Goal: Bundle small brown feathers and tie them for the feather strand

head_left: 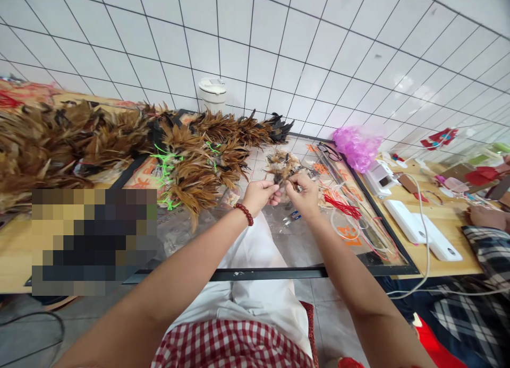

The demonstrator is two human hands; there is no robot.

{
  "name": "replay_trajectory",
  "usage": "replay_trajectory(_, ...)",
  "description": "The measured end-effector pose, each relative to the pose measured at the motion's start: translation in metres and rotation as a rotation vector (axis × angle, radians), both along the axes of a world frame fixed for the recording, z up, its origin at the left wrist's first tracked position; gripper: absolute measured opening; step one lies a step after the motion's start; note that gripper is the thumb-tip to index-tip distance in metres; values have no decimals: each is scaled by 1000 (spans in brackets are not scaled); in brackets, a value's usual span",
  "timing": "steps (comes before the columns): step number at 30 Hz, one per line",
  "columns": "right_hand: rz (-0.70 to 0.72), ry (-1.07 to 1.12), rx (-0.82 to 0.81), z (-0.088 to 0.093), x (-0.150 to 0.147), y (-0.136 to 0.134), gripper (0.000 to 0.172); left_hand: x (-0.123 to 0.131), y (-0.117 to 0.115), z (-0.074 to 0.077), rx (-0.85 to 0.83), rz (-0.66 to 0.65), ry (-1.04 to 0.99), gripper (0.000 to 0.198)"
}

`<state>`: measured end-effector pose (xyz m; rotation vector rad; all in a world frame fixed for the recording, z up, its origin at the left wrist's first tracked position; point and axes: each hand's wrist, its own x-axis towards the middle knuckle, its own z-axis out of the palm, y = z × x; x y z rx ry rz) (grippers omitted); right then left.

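Observation:
Over the glass-topped table, my left hand (260, 195) is closed in a pinch on small dark feathers (280, 178). My right hand (304, 195), fingertips pressed together, meets the left one at the same feathers; what exactly it pinches is too small to make out. Just beyond the fingers lies a loose pile of brown and pale feathers (292, 162). Blue-handled snips (293, 216) rest below the hands. To the left are brown feather bundles (193, 190), some bound with bright green ties (167, 169). A bunch of red cords (341, 205) lies right of my right hand.
A white lidded cup (212, 94) stands by the tiled wall. A purple plastic bag (358, 146), eyeglasses (330, 151) and white power banks (423, 230) with a cable lie to the right. A person's plaid sleeve (488, 251) shows at the right edge. More feathers (71, 145) cover the left side.

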<state>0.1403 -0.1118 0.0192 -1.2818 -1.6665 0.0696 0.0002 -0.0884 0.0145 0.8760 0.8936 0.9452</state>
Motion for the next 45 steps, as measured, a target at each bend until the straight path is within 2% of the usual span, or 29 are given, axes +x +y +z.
replay_trajectory(9,34,-39,-39,-4,1,2,11,-2,-1,-2,88,-125,85,21)
replay_trajectory(14,-110,21,-44,-9,23,12,21,-5,2,0,61,43,-67,15)
replay_trajectory(19,19,-166,-159,-10,32,14,16,-6,12,-4,81,250,-124,16)
replay_trajectory(22,59,-266,-238,-16,23,13,19,-6,15,-5,87,285,-124,17)
replay_trajectory(25,75,-379,-306,-22,16,13,12,-6,14,-6,101,263,-99,16)
replay_trajectory(27,74,-428,-295,-21,15,12,12,-5,14,-6,116,259,-64,15)
replay_trajectory(30,49,-487,-211,-15,16,9,15,-5,13,-9,141,243,21,11)
replay_trajectory(37,17,-633,-15,-6,13,2,24,-2,10,-9,122,99,181,11)
replay_trajectory(45,-14,-706,44,-4,13,2,21,-4,5,-2,151,-15,281,16)
